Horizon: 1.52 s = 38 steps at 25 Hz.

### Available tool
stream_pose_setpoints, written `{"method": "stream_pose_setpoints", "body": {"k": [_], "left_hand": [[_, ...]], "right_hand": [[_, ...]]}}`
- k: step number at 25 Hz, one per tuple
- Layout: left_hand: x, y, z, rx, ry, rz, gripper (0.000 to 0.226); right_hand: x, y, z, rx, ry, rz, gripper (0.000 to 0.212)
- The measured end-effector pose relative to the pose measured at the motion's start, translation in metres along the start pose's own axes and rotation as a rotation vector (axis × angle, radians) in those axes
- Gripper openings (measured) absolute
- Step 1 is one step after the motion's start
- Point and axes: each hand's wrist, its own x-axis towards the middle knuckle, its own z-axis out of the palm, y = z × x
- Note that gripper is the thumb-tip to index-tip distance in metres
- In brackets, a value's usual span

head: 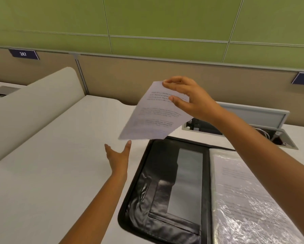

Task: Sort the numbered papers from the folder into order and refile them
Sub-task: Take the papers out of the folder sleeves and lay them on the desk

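Right hand (191,97) pinching sheet (154,113) by top corner, long axis slanting down-left toward open, empty left hand (118,155) just below.

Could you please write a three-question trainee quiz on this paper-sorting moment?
1. True or false: the right hand pinches the sheet.
2. Where is the left hand? A) on the folder B) open below the sheet C) on the sleeve
3. Fill in: the wall tag reads ___.

Key: 1 true; 2 B; 3 247.
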Motion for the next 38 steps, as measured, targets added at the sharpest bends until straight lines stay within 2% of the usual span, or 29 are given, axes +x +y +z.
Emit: {"method": "stream_pose_setpoints", "body": {"k": [3,6,8,9,14,17,20,22,23,25,26,27,28,29,30,32,34,36,37,38], "left_hand": [[0.001,0.003,-0.008,-0.076,-0.052,0.016,0.085],[-0.001,-0.003,-0.016,-0.052,-0.138,0.034,0.039],[0.000,-0.006,-0.021,-0.071,-0.107,0.043,0.014],[0.002,-0.006,-0.025,-0.084,-0.080,0.043,0.008],[0.026,-0.006,-0.053,-0.136,0.052,-0.045,0.014],[0.050,-0.007,-0.072,-0.079,0.114,-0.115,0.024],[0.073,-0.014,-0.094,0.012,0.188,-0.175,0.030],[0.076,-0.022,-0.102,0.162,0.300,-0.181,0.037],[0.072,-0.024,-0.102,0.325,0.380,-0.148,0.041],[0.056,-0.030,-0.090,0.645,0.474,0.094,0.042],[0.046,-0.035,-0.081,0.733,0.384,0.277,0.040],[0.037,-0.044,-0.071,0.815,0.179,0.425,0.040],[0.030,-0.055,-0.060,0.924,-0.068,0.517,0.043],[0.023,-0.066,-0.051,1.084,-0.263,0.537,0.053],[0.021,-0.074,-0.048,1.246,-0.360,0.554,0.062],[0.032,-0.086,-0.050,1.414,-0.310,0.663,0.073],[0.047,-0.075,-0.055,1.544,-0.144,0.718,0.049],[0.067,-0.058,-0.060,1.642,-0.010,0.630,0.047],[0.073,-0.052,-0.058,1.622,-0.010,0.528,0.050],[0.077,-0.051,-0.054,1.599,-0.032,0.508,0.051]], "right_hand": [[0.007,-0.008,0.010,0.143,0.025,0.015,0.039],[0.015,-0.014,0.021,0.246,0.028,0.069,0.038],[0.017,-0.014,0.031,0.245,0.010,0.094,0.043],[0.015,-0.014,0.038,0.205,0.002,0.096,0.047],[-0.027,-0.015,0.082,0.039,-0.144,0.130,0.056],[-0.057,-0.016,0.122,-0.027,-0.301,0.193,0.060],[-0.085,-0.001,0.158,-0.190,-0.511,0.336,0.066],[-0.104,0.014,0.175,-0.270,-0.601,0.449,0.069],[-0.111,0.021,0.180,-0.280,-0.617,0.498,0.069],[-0.119,0.032,0.189,-0.287,-0.630,0.559,0.069],[-0.121,0.035,0.193,-0.289,-0.631,0.571,0.069],[-0.124,0.037,0.196,-0.287,-0.631,0.575,0.068],[-0.127,0.038,0.200,-0.287,-0.622,0.573,0.070],[-0.131,0.037,0.203,-0.283,-0.596,0.567,0.079],[-0.135,0.037,0.207,-0.276,-0.553,0.556,0.097],[-0.143,0.039,0.214,-0.307,-0.499,0.539,0.124],[-0.146,0.041,0.217,-0.327,-0.461,0.540,0.126],[-0.148,0.040,0.219,-0.330,-0.465,0.545,0.125],[-0.148,0.040,0.220,-0.334,-0.463,0.548,0.124],[-0.148,0.042,0.221,-0.338,-0.458,0.553,0.123]]}}
